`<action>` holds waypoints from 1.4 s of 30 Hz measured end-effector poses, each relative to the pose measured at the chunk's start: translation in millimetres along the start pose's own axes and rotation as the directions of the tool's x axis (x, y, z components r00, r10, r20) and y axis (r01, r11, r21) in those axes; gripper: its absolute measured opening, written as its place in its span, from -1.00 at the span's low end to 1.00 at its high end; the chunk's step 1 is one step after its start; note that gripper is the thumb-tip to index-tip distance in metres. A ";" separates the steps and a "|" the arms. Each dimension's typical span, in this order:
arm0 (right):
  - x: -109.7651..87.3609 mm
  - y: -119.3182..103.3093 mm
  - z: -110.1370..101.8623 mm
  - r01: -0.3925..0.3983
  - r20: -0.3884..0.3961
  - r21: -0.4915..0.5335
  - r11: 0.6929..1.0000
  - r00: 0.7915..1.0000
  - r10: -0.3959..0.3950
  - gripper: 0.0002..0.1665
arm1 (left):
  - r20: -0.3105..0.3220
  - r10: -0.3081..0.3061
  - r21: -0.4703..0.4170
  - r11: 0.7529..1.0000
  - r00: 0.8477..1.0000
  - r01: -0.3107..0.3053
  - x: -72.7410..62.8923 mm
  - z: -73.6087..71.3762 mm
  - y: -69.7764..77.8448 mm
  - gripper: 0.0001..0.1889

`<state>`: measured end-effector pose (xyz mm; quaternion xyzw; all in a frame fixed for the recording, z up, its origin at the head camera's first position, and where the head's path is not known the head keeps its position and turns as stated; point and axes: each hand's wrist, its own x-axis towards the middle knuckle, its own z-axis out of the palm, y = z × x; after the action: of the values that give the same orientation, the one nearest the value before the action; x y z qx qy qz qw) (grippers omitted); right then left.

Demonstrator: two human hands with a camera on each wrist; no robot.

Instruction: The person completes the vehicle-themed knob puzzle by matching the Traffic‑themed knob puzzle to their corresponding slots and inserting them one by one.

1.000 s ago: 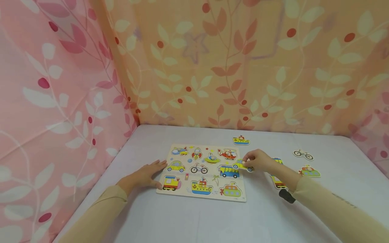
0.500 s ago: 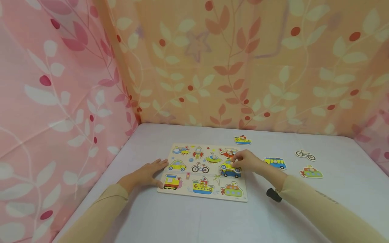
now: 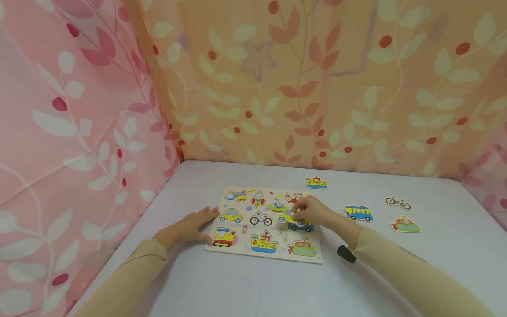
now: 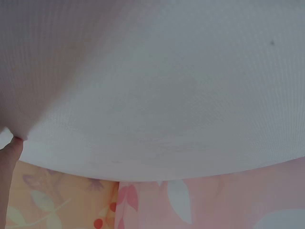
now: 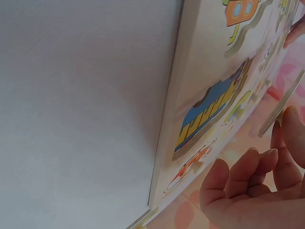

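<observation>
My right hand (image 3: 313, 211) pinches a yellow car puzzle piece (image 3: 285, 216) by its knob, over the right half of a wooden vehicle puzzle board (image 3: 241, 246). The car overlaps part of the board's blue bus picture (image 3: 303, 226) in the head view. In the right wrist view the piece (image 5: 283, 105) shows edge-on, raised off the board, at the fingertips of the right hand (image 5: 257, 186). With fingers extended, my left hand (image 3: 191, 226) rests at the board's left edge. Only a finger (image 4: 10, 157) of it shows in the left wrist view.
Loose puzzle pieces lie right of and behind the board: a ship (image 3: 316, 183), a bus (image 3: 358, 213), a bicycle (image 3: 398, 203) and a submarine (image 3: 405, 225). Another is mostly hidden by the right sleeve. A black object (image 3: 346, 254) sits by that cuff. Floral curtains (image 3: 253, 88) stand behind the table.
The right hand has carried the car piece leftward from the board's right edge to above the board. The loose bus has come into full view. The left hand keeps its place.
</observation>
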<state>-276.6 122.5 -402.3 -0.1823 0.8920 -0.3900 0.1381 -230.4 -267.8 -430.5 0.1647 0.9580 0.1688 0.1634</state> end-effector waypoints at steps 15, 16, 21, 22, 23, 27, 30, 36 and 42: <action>7.3 -14.2 17.3 -0.008 0.005 0.014 1.000 1.000 0.008 -0.93 | 0.002 -0.005 0.002 1.000 1.000 0.005 -0.4 -0.2 -0.2 0.03; 7.8 -14.7 18.2 -0.003 0.008 0.011 1.000 1.000 0.003 -0.92 | 0.002 -0.004 0.002 1.000 1.000 0.004 -0.7 -0.2 -0.3 0.03; 9.6 -16.8 23.1 0.029 0.013 0.004 1.000 0.999 -0.029 -0.93 | 0.003 -0.008 0.001 1.000 1.000 0.008 -1.4 0.4 0.9 0.04; 9.9 -17.5 24.1 0.031 0.015 0.006 0.999 0.999 -0.032 -0.93 | 0.004 -0.011 0.002 1.000 1.000 0.011 -1.4 0.4 1.1 0.04; 10.2 -18.3 25.2 0.034 0.016 0.007 0.999 0.999 -0.034 -0.93 | 0.005 -0.010 0.003 1.000 1.000 0.010 -1.5 0.4 1.2 0.04; 10.9 -21.5 28.5 0.039 0.015 0.000 0.999 0.999 -0.039 -0.92 | 0.006 -0.010 0.005 1.000 1.000 0.010 -1.7 0.1 0.7 0.05; 11.4 -23.8 30.1 0.052 0.011 -0.006 0.999 0.999 -0.052 -0.93 | 0.005 -0.009 0.003 1.000 1.000 0.009 -1.6 -0.2 0.8 0.05; 13.1 -27.9 33.7 0.056 0.026 0.006 0.998 0.998 -0.056 -0.93 | 0.006 -0.005 -0.002 1.000 1.000 0.005 -1.2 -0.5 0.9 0.05; 14.8 -33.5 37.5 0.034 0.023 0.022 0.999 0.999 -0.035 -0.93 | 0.006 -0.011 -0.004 1.000 1.000 0.011 -1.0 -0.8 1.2 0.05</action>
<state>-268.0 70.9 -403.5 -0.2006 0.8828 -0.3997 0.1438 -229.5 -267.4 -429.0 0.1594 0.9580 0.1693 0.1676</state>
